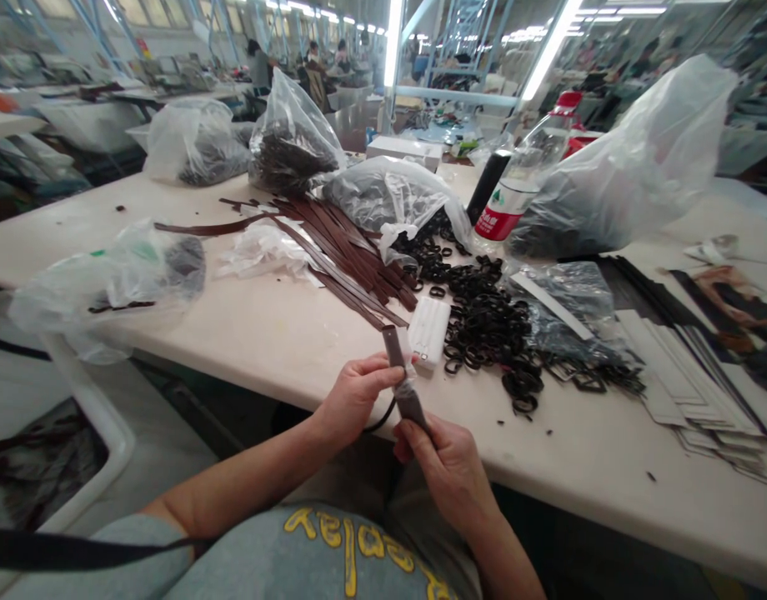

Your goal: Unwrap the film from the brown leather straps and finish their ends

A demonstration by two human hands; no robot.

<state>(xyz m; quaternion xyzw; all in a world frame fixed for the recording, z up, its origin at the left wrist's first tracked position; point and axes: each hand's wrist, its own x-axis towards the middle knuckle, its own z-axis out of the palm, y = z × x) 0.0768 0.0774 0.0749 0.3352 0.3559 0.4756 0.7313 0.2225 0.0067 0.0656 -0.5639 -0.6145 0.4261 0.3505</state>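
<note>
the long brown-grey strip (412, 406) is up in the air, in front of the person's belly, at the near edge of the desk (264, 333). the left grip (363, 387) pinches it a bit above the middle, with the thumb on top. the right grip (443, 450) is closed around the low end. something clear and shiny, maybe thin film, sits on the strip between them, but it is too blurry to be sure.

the strip looks light. it stays straight, so it seems a bit stiff, but it may bend if pushed hard. the shiny part may be slippery. the flat sides look like the best place to hold, one grip near each end. it does not look easy to break.

the top end of the strip points at the desk, just beside the white box (428, 329), so tipping it right could bump that. past the box, a pile of black loops (489, 321) takes up the right side. brown strips (346, 242) lie ahead. there is more room to the left, where pale desk top shows between those strips and the plastic bag (108, 287). the near edge runs close to both grips, so low moves could knock it.
</note>
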